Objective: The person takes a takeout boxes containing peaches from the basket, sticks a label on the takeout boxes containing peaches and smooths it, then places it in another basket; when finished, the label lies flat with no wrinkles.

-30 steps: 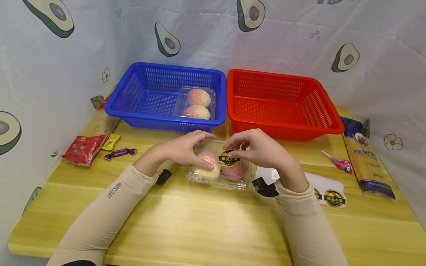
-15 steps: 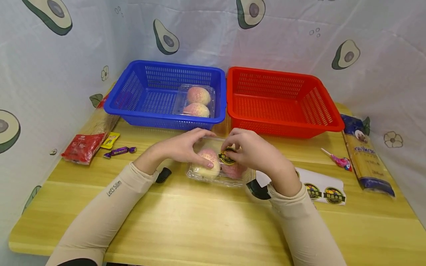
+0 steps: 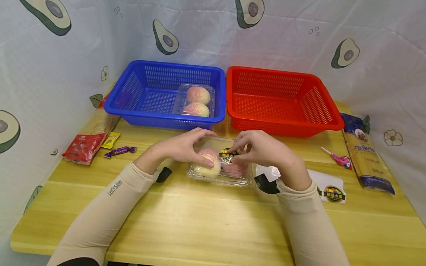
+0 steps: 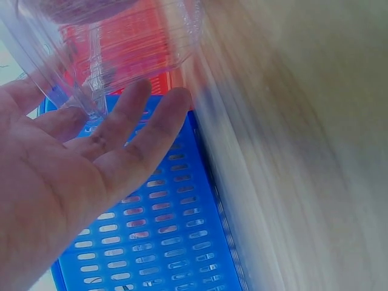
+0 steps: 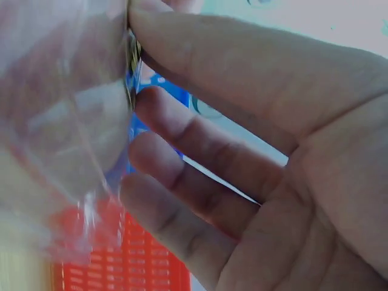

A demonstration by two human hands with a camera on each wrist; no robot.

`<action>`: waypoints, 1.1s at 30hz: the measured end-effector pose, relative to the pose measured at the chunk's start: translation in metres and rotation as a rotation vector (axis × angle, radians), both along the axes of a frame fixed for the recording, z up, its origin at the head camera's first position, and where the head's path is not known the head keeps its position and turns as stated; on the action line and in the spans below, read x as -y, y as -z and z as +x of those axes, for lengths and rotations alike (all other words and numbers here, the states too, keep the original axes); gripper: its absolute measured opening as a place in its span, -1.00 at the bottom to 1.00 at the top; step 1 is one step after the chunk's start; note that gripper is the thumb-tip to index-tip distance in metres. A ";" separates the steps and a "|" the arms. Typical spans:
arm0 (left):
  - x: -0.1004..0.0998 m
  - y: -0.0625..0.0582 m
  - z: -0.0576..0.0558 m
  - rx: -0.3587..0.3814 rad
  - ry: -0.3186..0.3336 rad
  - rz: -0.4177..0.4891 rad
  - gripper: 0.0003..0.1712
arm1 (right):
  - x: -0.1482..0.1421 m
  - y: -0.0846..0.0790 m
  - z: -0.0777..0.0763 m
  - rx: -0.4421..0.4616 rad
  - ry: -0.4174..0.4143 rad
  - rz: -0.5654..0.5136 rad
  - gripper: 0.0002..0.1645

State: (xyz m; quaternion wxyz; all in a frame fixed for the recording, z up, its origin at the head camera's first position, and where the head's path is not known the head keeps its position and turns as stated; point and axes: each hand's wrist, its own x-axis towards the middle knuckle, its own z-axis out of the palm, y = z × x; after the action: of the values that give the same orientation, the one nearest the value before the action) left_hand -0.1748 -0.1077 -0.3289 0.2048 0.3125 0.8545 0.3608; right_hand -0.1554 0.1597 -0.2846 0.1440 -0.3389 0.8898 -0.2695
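Note:
A clear plastic clamshell box (image 3: 219, 180) with two peaches, a paler one (image 3: 208, 170) on the left and a pinker one (image 3: 234, 170) on the right, sits mid-table. My left hand (image 3: 184, 146) grips its left side, thumb over the lid and fingers behind; the left wrist view has these fingers at the box's edge. With thumb and fingertips, my right hand (image 3: 261, 149) touches a black and gold oval sticker (image 3: 227, 156) on the lid and partly covers it. Seen from the right wrist, that sticker (image 5: 132, 70) lies edge-on against the lid.
Behind are a blue basket (image 3: 166, 120) holding another peach box (image 3: 179, 101) and a red basket (image 3: 283, 127). A sticker strip (image 3: 334, 194), a lollipop (image 3: 341, 161) and a pasta pack (image 3: 369, 159) lie right; candies (image 3: 120, 152) and a red packet (image 3: 83, 147) lie left.
My right hand first moved inward over the sticker, then drew slightly back to the right, leaving more of it visible. The left hand has kept its grip on the box.

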 end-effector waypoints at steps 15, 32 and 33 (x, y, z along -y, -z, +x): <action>0.000 0.000 -0.001 0.030 -0.006 0.006 0.08 | 0.003 0.002 0.000 -0.036 0.063 0.011 -0.88; 0.000 -0.002 0.000 0.014 0.000 -0.017 0.07 | -0.001 0.004 -0.002 0.021 0.096 0.008 -0.72; 0.000 -0.002 0.000 0.012 0.002 -0.018 0.07 | -0.007 0.005 -0.005 0.043 0.096 0.015 -0.68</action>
State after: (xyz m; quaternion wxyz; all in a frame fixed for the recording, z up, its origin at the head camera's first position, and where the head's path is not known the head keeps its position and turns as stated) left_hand -0.1749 -0.1076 -0.3273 0.2129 0.3093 0.8562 0.3548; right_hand -0.1604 0.1668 -0.2892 0.1523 -0.2887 0.9038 -0.2767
